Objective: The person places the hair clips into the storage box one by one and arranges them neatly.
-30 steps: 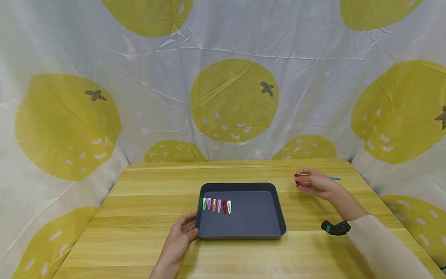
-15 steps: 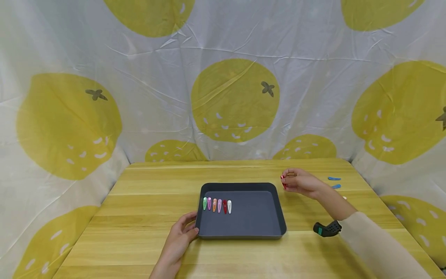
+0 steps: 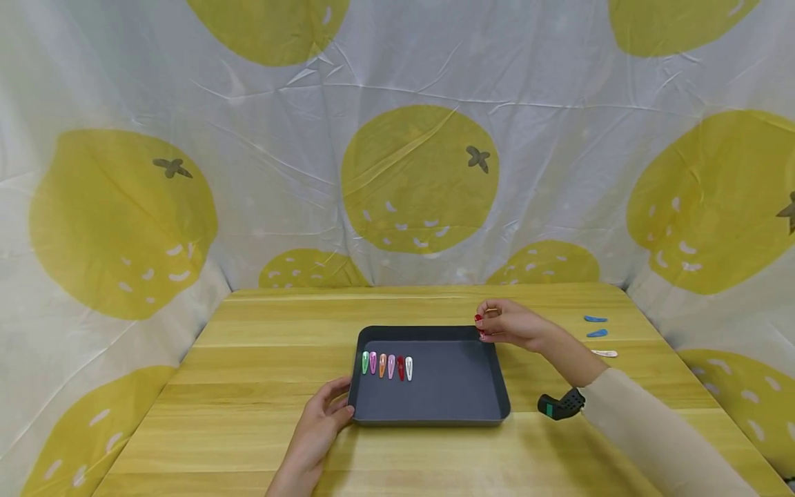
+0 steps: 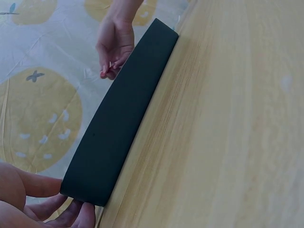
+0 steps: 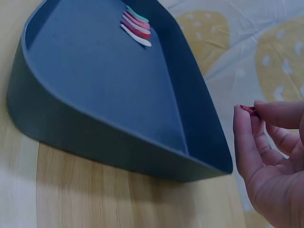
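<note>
Clip [image 5: 249,110] pinched by the right hand [image 3: 514,326] is coming near the tray's [image 3: 450,386] back right corner, not lying inside yet; the left hand [image 3: 318,420] is holding the tray.

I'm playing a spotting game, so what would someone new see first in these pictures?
Probably the big yellow fruits printed on the pale cloth behind the table. Next might come the dark tray on the table, with six colourful hair clips in a row near its left side. Then perhaps the red clip pinched in the right hand by the tray's far right corner.
</note>
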`<state>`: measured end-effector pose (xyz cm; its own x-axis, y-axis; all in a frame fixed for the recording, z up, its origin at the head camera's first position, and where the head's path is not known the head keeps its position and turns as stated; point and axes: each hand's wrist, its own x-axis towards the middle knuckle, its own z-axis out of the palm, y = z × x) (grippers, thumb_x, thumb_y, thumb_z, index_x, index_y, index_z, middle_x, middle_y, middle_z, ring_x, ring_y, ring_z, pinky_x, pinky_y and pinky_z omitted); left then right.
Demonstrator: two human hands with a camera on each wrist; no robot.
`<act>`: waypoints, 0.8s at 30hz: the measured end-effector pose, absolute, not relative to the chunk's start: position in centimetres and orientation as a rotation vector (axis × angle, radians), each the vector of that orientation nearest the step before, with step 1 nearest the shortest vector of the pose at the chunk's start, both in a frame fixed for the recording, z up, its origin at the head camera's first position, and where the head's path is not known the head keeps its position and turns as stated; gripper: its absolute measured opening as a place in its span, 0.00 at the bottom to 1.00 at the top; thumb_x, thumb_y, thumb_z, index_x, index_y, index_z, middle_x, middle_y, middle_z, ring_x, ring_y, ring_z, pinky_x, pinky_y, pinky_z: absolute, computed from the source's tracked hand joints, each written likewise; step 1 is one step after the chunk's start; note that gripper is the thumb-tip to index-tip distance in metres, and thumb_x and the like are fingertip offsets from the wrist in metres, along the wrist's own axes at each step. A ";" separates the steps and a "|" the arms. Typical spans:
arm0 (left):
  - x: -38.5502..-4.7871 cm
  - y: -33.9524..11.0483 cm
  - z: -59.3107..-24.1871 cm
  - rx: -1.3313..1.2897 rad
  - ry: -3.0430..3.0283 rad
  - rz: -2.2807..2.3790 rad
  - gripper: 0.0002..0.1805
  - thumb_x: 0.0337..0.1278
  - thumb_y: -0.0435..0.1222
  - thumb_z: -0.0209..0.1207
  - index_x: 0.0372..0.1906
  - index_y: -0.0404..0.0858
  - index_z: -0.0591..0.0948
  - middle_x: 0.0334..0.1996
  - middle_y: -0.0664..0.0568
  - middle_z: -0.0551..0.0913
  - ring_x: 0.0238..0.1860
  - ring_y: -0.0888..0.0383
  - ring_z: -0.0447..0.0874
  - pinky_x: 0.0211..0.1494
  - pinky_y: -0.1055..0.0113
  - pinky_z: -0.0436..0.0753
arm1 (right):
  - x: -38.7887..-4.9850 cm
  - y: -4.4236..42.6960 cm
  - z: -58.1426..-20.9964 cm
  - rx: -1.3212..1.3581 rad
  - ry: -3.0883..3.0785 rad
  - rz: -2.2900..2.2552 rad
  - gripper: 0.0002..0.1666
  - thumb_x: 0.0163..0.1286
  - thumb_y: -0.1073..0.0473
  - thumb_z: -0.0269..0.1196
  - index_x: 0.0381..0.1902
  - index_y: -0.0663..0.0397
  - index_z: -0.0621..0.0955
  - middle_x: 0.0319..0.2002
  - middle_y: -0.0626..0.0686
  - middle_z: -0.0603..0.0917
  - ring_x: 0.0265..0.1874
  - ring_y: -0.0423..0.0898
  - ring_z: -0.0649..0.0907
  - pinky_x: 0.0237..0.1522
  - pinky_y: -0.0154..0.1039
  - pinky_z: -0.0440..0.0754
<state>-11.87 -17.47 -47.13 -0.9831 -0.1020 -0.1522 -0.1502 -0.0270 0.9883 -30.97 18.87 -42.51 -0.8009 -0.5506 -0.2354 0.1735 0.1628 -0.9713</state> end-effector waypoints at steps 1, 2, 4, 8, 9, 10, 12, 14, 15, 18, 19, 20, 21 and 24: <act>-11.9 -17.5 -47.1 -0.277 2.170 2.209 0.29 0.66 0.19 0.53 0.72 0.25 0.68 0.69 0.31 0.69 0.66 0.37 0.70 0.58 0.59 0.81 | -31.0 18.5 -42.5 -0.368 1.889 -1.682 0.03 0.79 0.69 0.56 0.43 0.59 0.72 0.37 0.56 0.76 0.38 0.50 0.81 0.51 0.46 0.85; -11.9 -17.5 -47.1 -0.277 2.172 2.209 0.29 0.66 0.19 0.53 0.72 0.25 0.68 0.69 0.30 0.69 0.66 0.37 0.70 0.58 0.60 0.81 | -31.0 18.2 -42.5 -0.380 1.889 -1.672 0.03 0.79 0.69 0.57 0.44 0.59 0.72 0.37 0.56 0.77 0.38 0.51 0.81 0.51 0.47 0.85; -11.9 -17.5 -47.1 -0.277 2.172 2.208 0.29 0.66 0.19 0.53 0.72 0.25 0.68 0.69 0.30 0.69 0.66 0.37 0.70 0.57 0.60 0.81 | -31.0 17.4 -42.5 -0.408 1.893 -1.653 0.04 0.78 0.68 0.58 0.44 0.59 0.73 0.36 0.56 0.77 0.38 0.51 0.82 0.51 0.47 0.85; -11.8 -17.4 -47.0 -0.284 2.165 2.207 0.29 0.66 0.19 0.53 0.72 0.25 0.68 0.69 0.31 0.69 0.66 0.38 0.70 0.58 0.60 0.81 | -30.9 15.8 -42.4 -0.450 1.895 -1.624 0.03 0.78 0.69 0.58 0.44 0.61 0.73 0.35 0.56 0.78 0.37 0.51 0.82 0.50 0.49 0.85; -11.8 -17.4 -47.0 -0.283 2.162 2.207 0.29 0.66 0.19 0.52 0.72 0.25 0.68 0.69 0.31 0.69 0.66 0.38 0.70 0.58 0.59 0.81 | -30.8 15.3 -42.4 -0.452 1.899 -1.617 0.02 0.78 0.69 0.57 0.44 0.62 0.73 0.35 0.56 0.78 0.36 0.51 0.82 0.50 0.49 0.85; -11.8 -17.4 -47.0 -0.282 2.160 2.207 0.29 0.66 0.19 0.52 0.72 0.25 0.68 0.69 0.31 0.69 0.66 0.38 0.70 0.58 0.59 0.81 | -30.8 14.8 -42.4 -0.454 1.903 -1.612 0.03 0.78 0.70 0.57 0.46 0.65 0.73 0.35 0.56 0.78 0.36 0.50 0.81 0.50 0.49 0.85; -11.8 -17.4 -47.0 -0.280 2.155 2.210 0.29 0.66 0.19 0.52 0.72 0.25 0.67 0.69 0.31 0.68 0.66 0.38 0.70 0.59 0.59 0.81 | -30.8 14.0 -42.5 -0.457 1.910 -1.603 0.06 0.78 0.71 0.56 0.48 0.69 0.72 0.34 0.56 0.78 0.35 0.50 0.81 0.49 0.49 0.85; -11.8 -17.4 -47.0 -0.279 2.155 2.211 0.29 0.66 0.19 0.52 0.72 0.25 0.67 0.69 0.31 0.68 0.66 0.38 0.70 0.58 0.59 0.81 | -30.8 13.1 -42.7 -0.458 1.915 -1.593 0.08 0.78 0.71 0.57 0.50 0.71 0.72 0.33 0.56 0.77 0.34 0.50 0.81 0.50 0.50 0.85; -11.8 -17.4 -47.0 -0.279 2.156 2.210 0.29 0.66 0.19 0.53 0.72 0.25 0.68 0.69 0.31 0.68 0.66 0.38 0.70 0.58 0.59 0.81 | -30.9 12.8 -42.9 -0.457 1.913 -1.589 0.09 0.77 0.71 0.57 0.50 0.72 0.72 0.33 0.56 0.77 0.33 0.50 0.81 0.50 0.51 0.85; -11.8 -17.4 -47.1 -0.282 2.159 2.211 0.29 0.66 0.19 0.53 0.72 0.25 0.68 0.69 0.31 0.69 0.66 0.38 0.70 0.58 0.60 0.81 | -30.9 11.7 -43.1 -0.462 1.906 -1.571 0.09 0.77 0.72 0.57 0.51 0.72 0.72 0.32 0.55 0.77 0.33 0.50 0.81 0.50 0.52 0.85; -11.8 -17.4 -47.1 -0.282 2.159 2.211 0.29 0.66 0.19 0.53 0.72 0.25 0.68 0.69 0.31 0.69 0.66 0.38 0.70 0.58 0.60 0.81 | -30.9 11.4 -43.2 -0.468 1.906 -1.563 0.09 0.77 0.72 0.57 0.51 0.72 0.72 0.32 0.55 0.77 0.33 0.50 0.81 0.50 0.51 0.85; -11.8 -17.4 -47.1 -0.282 2.159 2.211 0.29 0.66 0.19 0.53 0.72 0.25 0.68 0.69 0.31 0.69 0.66 0.38 0.70 0.58 0.60 0.81 | -30.9 11.1 -43.3 -0.474 1.906 -1.556 0.09 0.77 0.72 0.58 0.51 0.72 0.72 0.32 0.55 0.77 0.33 0.50 0.81 0.49 0.51 0.85; -11.8 -17.4 -47.1 -0.282 2.158 2.212 0.29 0.66 0.19 0.53 0.71 0.25 0.68 0.69 0.31 0.69 0.66 0.38 0.70 0.58 0.60 0.81 | -30.9 10.8 -43.3 -0.478 1.904 -1.551 0.10 0.77 0.72 0.58 0.52 0.72 0.72 0.32 0.55 0.77 0.33 0.49 0.82 0.49 0.51 0.85; -11.8 -17.4 -47.1 -0.282 2.155 2.214 0.29 0.66 0.19 0.53 0.72 0.25 0.68 0.69 0.31 0.69 0.66 0.38 0.70 0.58 0.60 0.81 | -30.7 10.1 -43.5 -0.489 1.896 -1.543 0.10 0.76 0.73 0.58 0.52 0.74 0.72 0.32 0.55 0.78 0.33 0.49 0.82 0.47 0.50 0.86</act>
<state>-11.81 -17.43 -47.07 -0.9827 -0.0982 -0.1570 -0.1543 -0.0346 0.9874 -30.74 10.09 -43.54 -0.7276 -0.6421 -0.2416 0.1061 0.2426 -0.9643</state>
